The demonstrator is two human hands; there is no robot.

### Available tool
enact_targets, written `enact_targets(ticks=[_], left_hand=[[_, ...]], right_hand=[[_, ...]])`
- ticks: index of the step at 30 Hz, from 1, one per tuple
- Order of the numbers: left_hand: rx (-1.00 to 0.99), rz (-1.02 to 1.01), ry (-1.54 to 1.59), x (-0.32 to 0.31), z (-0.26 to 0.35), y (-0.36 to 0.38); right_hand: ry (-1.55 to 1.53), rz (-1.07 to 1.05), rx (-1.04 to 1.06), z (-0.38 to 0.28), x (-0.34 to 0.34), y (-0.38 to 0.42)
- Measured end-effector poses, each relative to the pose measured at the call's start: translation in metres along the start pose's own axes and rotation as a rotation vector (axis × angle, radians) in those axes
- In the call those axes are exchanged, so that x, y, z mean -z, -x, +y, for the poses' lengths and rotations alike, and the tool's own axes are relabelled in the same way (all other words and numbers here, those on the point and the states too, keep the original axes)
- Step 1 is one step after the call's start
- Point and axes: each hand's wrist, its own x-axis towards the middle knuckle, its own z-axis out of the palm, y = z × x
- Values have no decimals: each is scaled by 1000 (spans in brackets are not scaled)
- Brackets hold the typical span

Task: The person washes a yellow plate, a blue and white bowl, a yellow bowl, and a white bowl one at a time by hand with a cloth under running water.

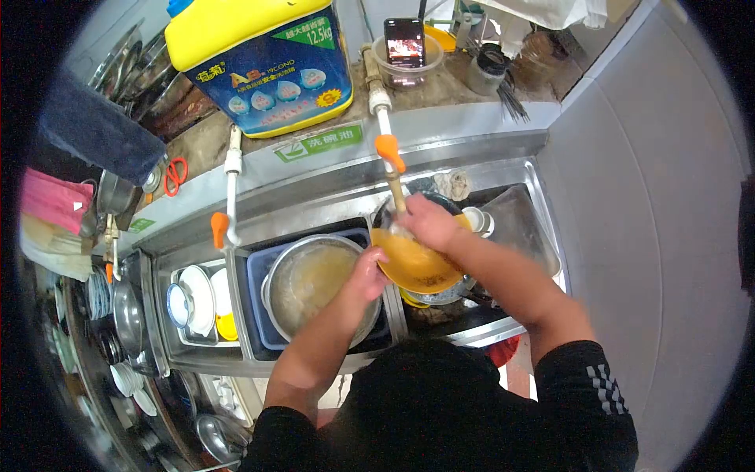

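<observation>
A yellow plate point(421, 269) is tilted over the right basin, beneath the tap with the orange handle point(389, 152). My left hand point(368, 275) grips its left rim, thumb at the edge. Over the plate's upper part, my right hand point(431, 223) is closed with its fingers curled down; what they hold I cannot tell. A whitish blur shows at those fingertips, below the spout. Under and around the plate lie dark pans, a white cup point(476, 220) and a flat grey tray point(519, 232).
Left of my hands, a large metal pot point(275, 295) of cloudy water sits in a blue tub point(258, 271). White plates point(198, 299) fill the far-left basin. Behind stand a yellow-and-blue detergent jug point(259, 71) and a phone point(404, 47) in a plastic tub. A wall point(653, 197) bounds the right.
</observation>
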Motion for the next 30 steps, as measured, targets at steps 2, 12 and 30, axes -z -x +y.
enact_targets(ticks=[2, 12, 30], left_hand=[[-2, 10, 15, -3, 5, 1], [-99, 76, -37, -17, 22, -6], [-140, 118, -231, -4, 3, -1]], right_hand=[[-9, 77, 12, -6, 2, -2], [-347, 257, -406, -13, -23, -13], [-268, -620, -387, 6, -28, 25]])
